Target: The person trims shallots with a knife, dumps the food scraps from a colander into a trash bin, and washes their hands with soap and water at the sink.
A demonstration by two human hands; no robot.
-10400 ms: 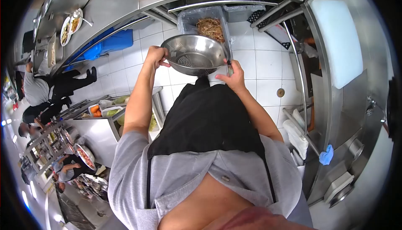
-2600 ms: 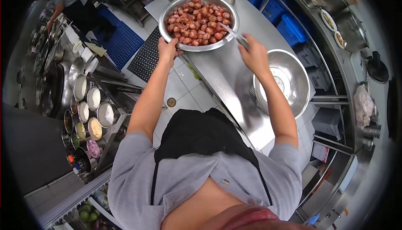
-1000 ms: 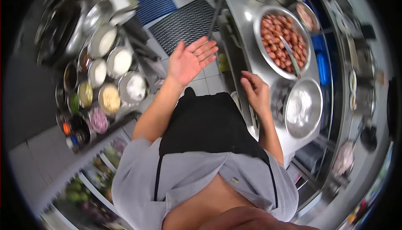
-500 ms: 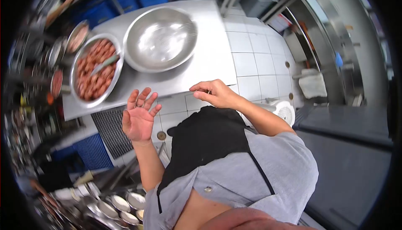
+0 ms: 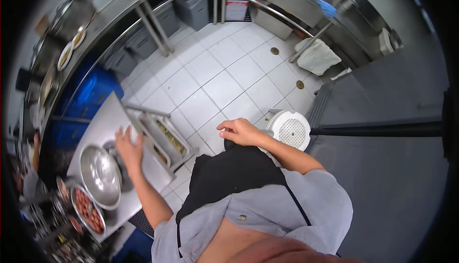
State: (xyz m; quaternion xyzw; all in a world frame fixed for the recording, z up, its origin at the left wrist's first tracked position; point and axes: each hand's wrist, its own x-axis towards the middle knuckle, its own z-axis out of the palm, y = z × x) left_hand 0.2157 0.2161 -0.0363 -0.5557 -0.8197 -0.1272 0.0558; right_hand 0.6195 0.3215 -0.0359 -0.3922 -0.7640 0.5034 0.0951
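Note:
My left hand (image 5: pixel 128 149) is open, fingers apart, above the edge of a steel table (image 5: pixel 103 123). It appears to hold nothing; whether it touches the table I cannot tell. Just beside it stands a large steel bowl (image 5: pixel 100 180), with another round metal rim partly behind the hand. Farther along is a metal bowl (image 5: pixel 101 216) of reddish-brown pieces, on which a green-handled tool lies. My right hand (image 5: pixel 240 132) is in front of my black apron, loosely bent with thumb and finger slightly apart and nothing seen in it.
Long trays (image 5: pixel 167 136) with food sit on a rack under the table. A white perforated stool (image 5: pixel 290 131) stands by my right forearm. Grey cabinet doors (image 5: pixel 377 181) are on the right. Blue bins (image 5: pixel 93 88) and grey bins (image 5: pixel 195 11) line the back counter; a cloth (image 5: pixel 319 57) hangs on a rail.
My view has turned right, so the table and bowls now appear lower left. The left hand has turned from palm-up to back-up, over the table. The right hand's fingers are more bent.

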